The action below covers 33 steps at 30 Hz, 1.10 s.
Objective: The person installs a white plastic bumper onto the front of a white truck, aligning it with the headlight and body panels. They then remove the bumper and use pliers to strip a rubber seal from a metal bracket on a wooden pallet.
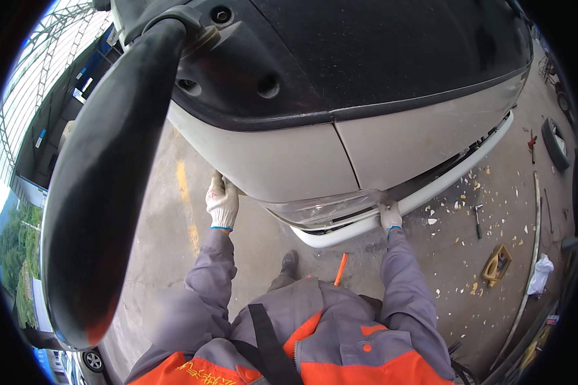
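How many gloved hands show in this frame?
2: the left hand by the vehicle's lower corner, and the right hand at the white bumper.

Watching from afar, I take this for a vehicle repair workshop: the front of a large vehicle (pixel 282 157) rises just ahead of my two grips, with a gap above its white bumper (pixel 430 194) beside the right grip (pixel 390 215). Right of that grip, a hand tool (pixel 478 224), a yellow container (pixel 488 276) and a tire (pixel 550 147) lie on the chip-strewn floor (pixel 141 256). Far left of the left grip (pixel 223 205), I see steel trusses (pixel 58 38).
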{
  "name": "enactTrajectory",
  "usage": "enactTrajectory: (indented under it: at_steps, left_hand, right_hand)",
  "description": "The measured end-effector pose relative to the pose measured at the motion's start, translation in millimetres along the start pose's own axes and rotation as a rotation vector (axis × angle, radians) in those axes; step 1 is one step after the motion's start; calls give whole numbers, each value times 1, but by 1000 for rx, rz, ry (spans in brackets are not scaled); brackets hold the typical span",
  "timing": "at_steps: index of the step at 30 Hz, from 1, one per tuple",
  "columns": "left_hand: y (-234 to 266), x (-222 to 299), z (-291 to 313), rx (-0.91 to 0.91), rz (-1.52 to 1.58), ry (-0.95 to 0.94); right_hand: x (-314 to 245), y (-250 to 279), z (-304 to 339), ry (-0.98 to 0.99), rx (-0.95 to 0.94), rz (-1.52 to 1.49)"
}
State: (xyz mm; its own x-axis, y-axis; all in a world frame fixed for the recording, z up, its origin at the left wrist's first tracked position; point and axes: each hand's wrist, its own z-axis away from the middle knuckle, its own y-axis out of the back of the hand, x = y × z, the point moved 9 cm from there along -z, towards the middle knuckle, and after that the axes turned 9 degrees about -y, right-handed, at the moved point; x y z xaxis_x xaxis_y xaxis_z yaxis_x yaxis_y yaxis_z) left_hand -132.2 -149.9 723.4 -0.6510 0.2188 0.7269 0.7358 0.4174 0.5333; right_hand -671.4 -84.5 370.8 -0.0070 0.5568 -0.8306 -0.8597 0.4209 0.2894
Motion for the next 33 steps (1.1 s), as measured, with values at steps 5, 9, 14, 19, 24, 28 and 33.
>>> enactTrajectory:
  at_steps: [5, 9, 14, 19, 24, 28, 33]
  left_hand:
    - [4, 2, 6, 60, -25, -48]
    - [26, -9, 3, 129, -147, 6]
    - [42, -20, -5, 94, -315, -98]
    - [78, 66, 3, 149, -165, 1]
    - [78, 56, 7, 120, -138, -28]
    - [98, 33, 1, 159, 69, -70]
    - [141, 31, 37, 130, 188, 117]
  right_hand:
    - [-14, 14, -10, 121, 167, 254]
    - [-10, 15, -4, 147, 172, 225]
    - [-8, 3, 18, 5, 68, 74]
    - [-14, -23, 53, -85, -110, -115]
    - [-29, 0, 86, 10, -59, -162]
    - [-28, 35, 103, 302, 144, 57]
    - [-45, 60, 181, 297, 100, -239]
